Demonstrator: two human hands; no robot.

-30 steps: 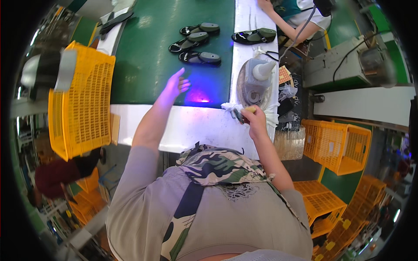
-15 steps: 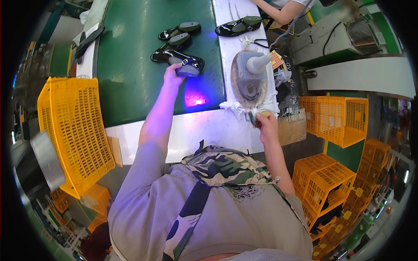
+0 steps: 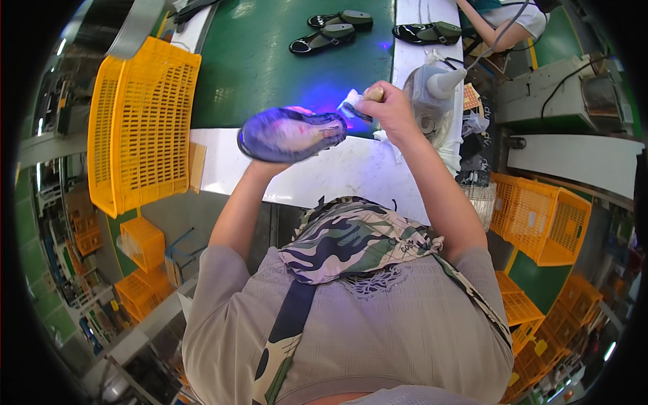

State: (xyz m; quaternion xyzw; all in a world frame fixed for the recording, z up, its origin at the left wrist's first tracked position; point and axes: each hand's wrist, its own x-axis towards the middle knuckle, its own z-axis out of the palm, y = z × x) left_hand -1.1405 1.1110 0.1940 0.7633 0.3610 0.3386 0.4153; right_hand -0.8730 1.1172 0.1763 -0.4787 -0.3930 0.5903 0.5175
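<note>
A black shoe is held up over the near edge of the table, its pale underside turned towards me and slightly blurred. My left hand grips it from below, mostly hidden behind it. My right hand pinches a small brush with a pale handle and a whitish head, just beyond the narrow end of the shoe and apart from it. Two glossy black strap shoes on lasts, one nearer and one farther, stand on the green surface. Another black shoe is on the white strip to the right.
A squat translucent bottle with a white spout sits in a tray at the right of the table. Yellow crates stand at the left and right. A co-worker's arm reaches in at the far right. Blue light falls on the green surface.
My left hand has lifted the shoe from the green surface, drawn it nearer and turned its underside up. The brush in my right hand has moved from the tray towards the shoe.
</note>
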